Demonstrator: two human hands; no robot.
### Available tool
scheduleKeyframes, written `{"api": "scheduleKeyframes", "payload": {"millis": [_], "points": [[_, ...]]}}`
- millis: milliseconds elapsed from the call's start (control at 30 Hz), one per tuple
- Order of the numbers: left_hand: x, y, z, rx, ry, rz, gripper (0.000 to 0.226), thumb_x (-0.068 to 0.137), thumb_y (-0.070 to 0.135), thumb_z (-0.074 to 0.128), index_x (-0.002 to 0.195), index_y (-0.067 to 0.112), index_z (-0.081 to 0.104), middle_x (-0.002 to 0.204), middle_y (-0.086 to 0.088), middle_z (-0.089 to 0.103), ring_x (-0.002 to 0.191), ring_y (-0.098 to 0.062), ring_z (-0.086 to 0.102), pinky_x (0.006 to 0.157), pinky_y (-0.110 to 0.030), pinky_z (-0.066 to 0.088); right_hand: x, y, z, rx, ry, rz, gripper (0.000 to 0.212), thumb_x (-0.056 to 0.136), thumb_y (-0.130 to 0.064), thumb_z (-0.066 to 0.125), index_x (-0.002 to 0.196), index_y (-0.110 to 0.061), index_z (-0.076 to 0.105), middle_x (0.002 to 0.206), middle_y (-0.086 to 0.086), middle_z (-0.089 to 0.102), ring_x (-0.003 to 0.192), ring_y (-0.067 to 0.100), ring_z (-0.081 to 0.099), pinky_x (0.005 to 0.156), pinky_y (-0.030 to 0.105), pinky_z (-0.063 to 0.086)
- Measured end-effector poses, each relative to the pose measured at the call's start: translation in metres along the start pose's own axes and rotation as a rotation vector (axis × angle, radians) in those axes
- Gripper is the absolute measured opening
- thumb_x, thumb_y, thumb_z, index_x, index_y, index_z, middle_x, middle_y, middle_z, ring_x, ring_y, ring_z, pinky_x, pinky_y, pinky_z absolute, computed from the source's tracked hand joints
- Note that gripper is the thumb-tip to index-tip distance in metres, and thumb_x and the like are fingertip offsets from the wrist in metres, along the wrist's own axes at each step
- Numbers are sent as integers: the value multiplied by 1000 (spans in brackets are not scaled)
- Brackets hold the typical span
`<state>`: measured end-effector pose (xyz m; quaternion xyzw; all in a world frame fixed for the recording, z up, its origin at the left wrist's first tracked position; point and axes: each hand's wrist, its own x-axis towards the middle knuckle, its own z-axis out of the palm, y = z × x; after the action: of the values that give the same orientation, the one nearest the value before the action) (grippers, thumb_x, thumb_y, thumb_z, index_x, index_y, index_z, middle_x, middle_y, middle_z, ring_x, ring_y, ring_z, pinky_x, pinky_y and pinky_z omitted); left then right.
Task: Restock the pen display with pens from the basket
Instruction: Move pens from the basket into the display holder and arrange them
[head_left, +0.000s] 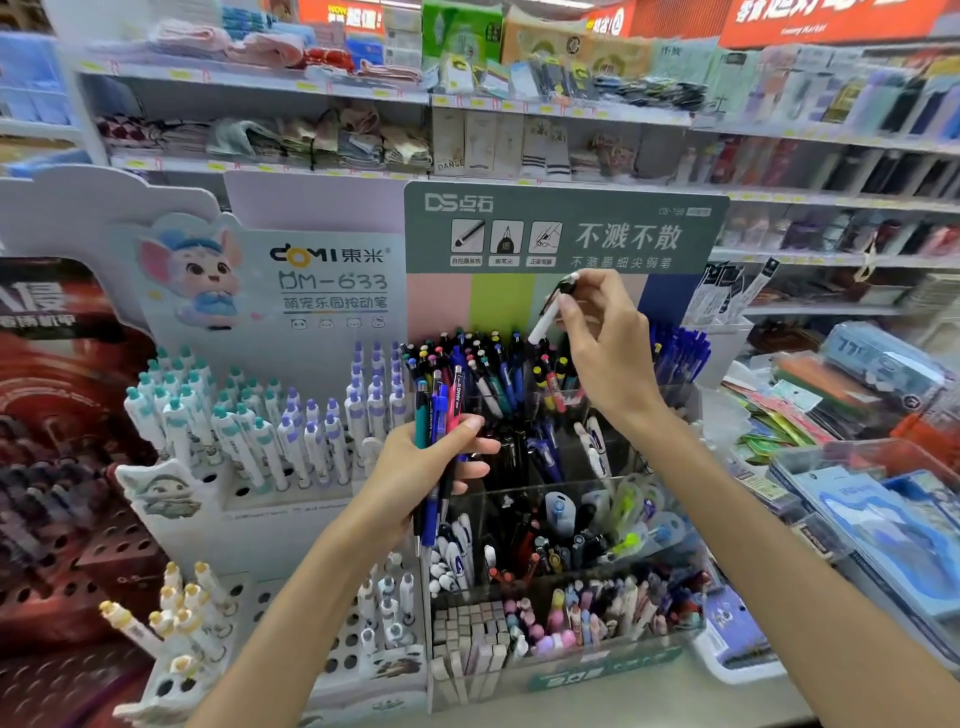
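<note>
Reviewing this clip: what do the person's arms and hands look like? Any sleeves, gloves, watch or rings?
Both forearms come in bare from the bottom of the view, with no sleeves showing. The left hand and the right hand are bare too: no gloves. No watch, bracelet or ring is visible on either wrist or on the fingers that show. The nails look short and unpainted, though the picture is slightly blurred.

My left hand (426, 467) grips a bundle of pens (439, 421), teal, blue and red, upright. My right hand (605, 338) pinches a white pen (548, 317), perhaps black-capped, tilted above the clear pen display (519, 499), crowded with pens.
</note>
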<state>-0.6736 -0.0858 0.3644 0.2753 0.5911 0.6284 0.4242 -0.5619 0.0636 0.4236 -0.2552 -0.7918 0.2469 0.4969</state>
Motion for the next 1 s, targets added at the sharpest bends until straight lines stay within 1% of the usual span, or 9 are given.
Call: {"api": "scheduleKeyframes", "payload": {"millis": [67,200,333,433,600,667,767,900,1000], "points": [[0,2,-1,25,10,29,21,93,28,59,101,9,60,72,3,73,47,-3,55,43,-14,43,4,-1,0,-44,-9,-6,19,95,-10,54,113,-3,53,97,1,64,89,10,63,83,20,52],[3,4,0,-9,26,70,23,95,29,55,106,9,55,56,7,59,42,-4,43,42,-16,39,7,9,4,-262,-257,85,24,95,-20,55,115,-8,59,106,6,67,101,20,61,90,32,48],[5,4,1,-8,46,79,26,95,27,55,113,8,56,57,5,62,41,-5,45,41,-17,40,6,16,6,-498,-396,138,24,86,-36,64,104,-22,72,98,7,49,109,26,41,87,34,37],[7,3,4,-32,72,76,22,97,19,52,111,3,55,58,2,65,40,-5,47,39,-17,40,4,11,12,-601,-402,42,27,84,-43,65,103,-26,73,90,2,41,105,27,41,82,35,37],[4,4,9,-105,57,83,13,99,18,48,105,9,55,68,0,71,43,-6,56,40,-16,42,5,9,19,-713,-397,-47,30,83,-41,68,106,-23,71,97,5,53,106,27,45,83,35,36],[2,5,9,-98,35,86,11,98,21,49,103,13,55,70,2,73,47,-6,60,42,-16,44,-2,12,17,-614,-303,-42,34,83,-39,69,110,-19,66,101,3,57,102,22,48,82,33,39],[-2,6,9,-31,-47,73,12,97,24,52,105,16,56,77,4,75,56,-8,67,46,-16,47,-21,4,10,-241,-214,91,26,88,-41,62,104,-21,69,87,-6,60,83,10,52,75,25,39],[-8,5,15,49,-190,73,11,95,23,55,105,22,58,86,2,76,68,-11,71,52,-18,50,-35,-8,-5,121,-492,507,34,86,-49,60,104,-24,73,73,-22,65,65,-9,57,68,14,41],[-7,3,23,49,-202,74,13,93,25,57,105,23,62,88,2,76,73,-12,72,55,-18,52,-40,-5,-12,266,-491,617,25,87,-34,65,104,-18,73,64,-12,64,62,1,54,66,17,47]]}}
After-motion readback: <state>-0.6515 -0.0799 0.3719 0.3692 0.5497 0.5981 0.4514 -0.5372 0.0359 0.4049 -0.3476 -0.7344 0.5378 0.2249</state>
